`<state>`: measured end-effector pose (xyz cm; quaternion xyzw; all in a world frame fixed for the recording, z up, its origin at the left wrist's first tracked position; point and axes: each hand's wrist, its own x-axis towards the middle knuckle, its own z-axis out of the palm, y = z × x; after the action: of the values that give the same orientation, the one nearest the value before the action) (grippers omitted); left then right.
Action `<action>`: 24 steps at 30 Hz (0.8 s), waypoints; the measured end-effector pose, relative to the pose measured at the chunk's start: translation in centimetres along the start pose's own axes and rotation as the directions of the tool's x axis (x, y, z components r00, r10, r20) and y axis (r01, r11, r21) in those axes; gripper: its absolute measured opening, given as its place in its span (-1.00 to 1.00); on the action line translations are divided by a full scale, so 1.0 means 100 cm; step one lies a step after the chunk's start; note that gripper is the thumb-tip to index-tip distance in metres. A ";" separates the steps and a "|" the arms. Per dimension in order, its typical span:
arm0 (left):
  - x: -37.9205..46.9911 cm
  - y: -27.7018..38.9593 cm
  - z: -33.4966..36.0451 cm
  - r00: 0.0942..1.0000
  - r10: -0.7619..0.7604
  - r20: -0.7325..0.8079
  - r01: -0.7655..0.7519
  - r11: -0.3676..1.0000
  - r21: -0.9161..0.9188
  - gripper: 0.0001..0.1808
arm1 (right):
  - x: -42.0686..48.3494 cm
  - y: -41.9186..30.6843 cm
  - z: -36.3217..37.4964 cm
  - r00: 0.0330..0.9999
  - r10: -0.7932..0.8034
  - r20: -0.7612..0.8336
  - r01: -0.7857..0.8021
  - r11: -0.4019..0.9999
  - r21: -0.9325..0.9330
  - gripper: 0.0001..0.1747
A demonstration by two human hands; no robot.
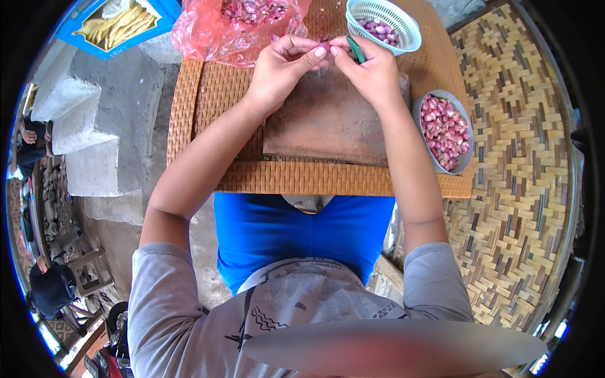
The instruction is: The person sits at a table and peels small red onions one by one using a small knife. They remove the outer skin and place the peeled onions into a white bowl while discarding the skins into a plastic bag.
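Observation:
Pinched in the fingertips of my left hand (290, 64) is a small purple shallot (323, 47), partly hidden by the fingers. My right hand (371, 66) touches the shallot with its thumb and fingertips, while a green-handled knife (355, 50) is tucked in that same hand; its blade is not clearly visible. Both hands are above the far part of a worn wooden cutting board (331, 127). To the right, a grey bowl (416, 111) holds many unpeeled-looking reddish shallots (444, 132). Peeled purple shallots (378, 30) lie in a pale blue plastic basket (410, 35) beyond my right hand.
A red plastic bag (203, 33) with shallot skins (255, 12) lies at the far left of the woven table (302, 178). Beyond it is a blue box (101, 47). Concrete steps (94, 165) stand left, a woven bamboo wall (515, 156) right. Other people (52, 288) are at the far left.

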<state>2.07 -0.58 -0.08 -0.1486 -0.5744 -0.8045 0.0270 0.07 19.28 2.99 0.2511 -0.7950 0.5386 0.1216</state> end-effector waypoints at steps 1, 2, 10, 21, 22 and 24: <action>0.000 -0.001 -0.001 1.000 -0.011 -0.002 0.012 1.000 0.026 -0.78 | -0.001 0.000 0.000 1.000 0.007 0.005 -0.007 1.000 -0.007 -0.73; -0.001 -0.002 -0.002 1.000 -0.012 -0.001 0.013 1.000 0.017 -0.78 | 0.000 0.000 0.000 1.000 0.000 0.008 0.000 1.000 -0.010 -0.73; 0.000 -0.004 -0.002 0.999 -0.035 -0.036 0.034 0.999 -0.014 -0.79 | 0.001 -0.004 -0.001 0.993 -0.113 0.042 0.115 0.993 -0.041 -0.76; -0.004 -0.002 -0.001 0.997 -0.019 -0.076 0.029 0.990 0.135 -0.77 | -0.002 -0.014 -0.006 0.994 -0.044 0.098 0.059 0.987 -0.149 -0.78; -0.004 -0.001 0.000 0.996 -0.027 -0.089 0.040 0.987 0.157 -0.76 | -0.002 -0.013 -0.005 0.995 -0.022 0.093 0.035 0.989 -0.144 -0.78; -0.005 0.000 0.001 0.997 -0.015 -0.081 0.036 0.964 0.264 -0.75 | -0.002 -0.011 -0.003 0.996 -0.032 0.084 0.041 0.993 -0.110 -0.78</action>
<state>2.60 -0.60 -0.20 -0.1046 -0.6771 -0.7261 0.0586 0.79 19.29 3.84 0.2805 -0.8234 0.4803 0.1123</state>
